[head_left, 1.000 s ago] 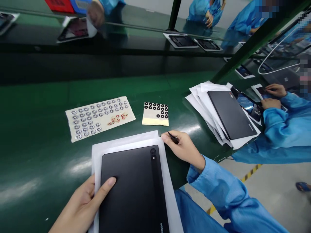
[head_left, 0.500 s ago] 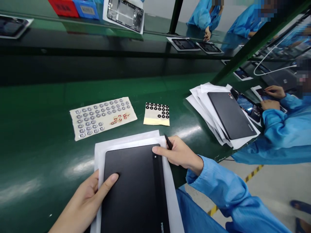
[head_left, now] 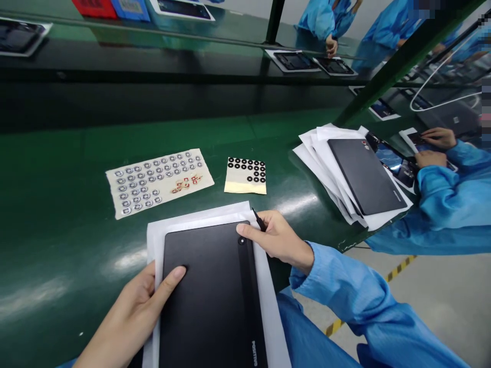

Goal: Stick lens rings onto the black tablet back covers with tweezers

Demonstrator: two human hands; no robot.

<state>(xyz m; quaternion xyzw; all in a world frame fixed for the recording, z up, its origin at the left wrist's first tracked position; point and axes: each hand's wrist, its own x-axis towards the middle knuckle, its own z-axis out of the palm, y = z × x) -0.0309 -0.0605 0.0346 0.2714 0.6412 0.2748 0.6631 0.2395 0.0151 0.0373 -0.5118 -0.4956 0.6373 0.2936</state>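
Observation:
A black tablet (head_left: 210, 296) lies back side up on white paper sheets (head_left: 264, 286) at the near edge of the green belt. My left hand (head_left: 134, 317) grips its left edge, thumb pressed flat on the back. My right hand (head_left: 274, 237) is closed around dark tweezers (head_left: 259, 219), and its forefinger rests on the tablet's top right corner, just above the round camera hole (head_left: 241, 240).
Beyond the tablet lie a sheet of small ring parts (head_left: 157, 181) and a pad of black rings (head_left: 246, 175). To the right another black tablet (head_left: 364, 176) sits on a paper stack beside a co-worker's blue sleeve (head_left: 445, 204). More trays line the far belt.
My right hand slid left from the paper's edge onto the tablet's top right corner. The forefinger now sits by the camera hole. My left hand stayed on the left edge.

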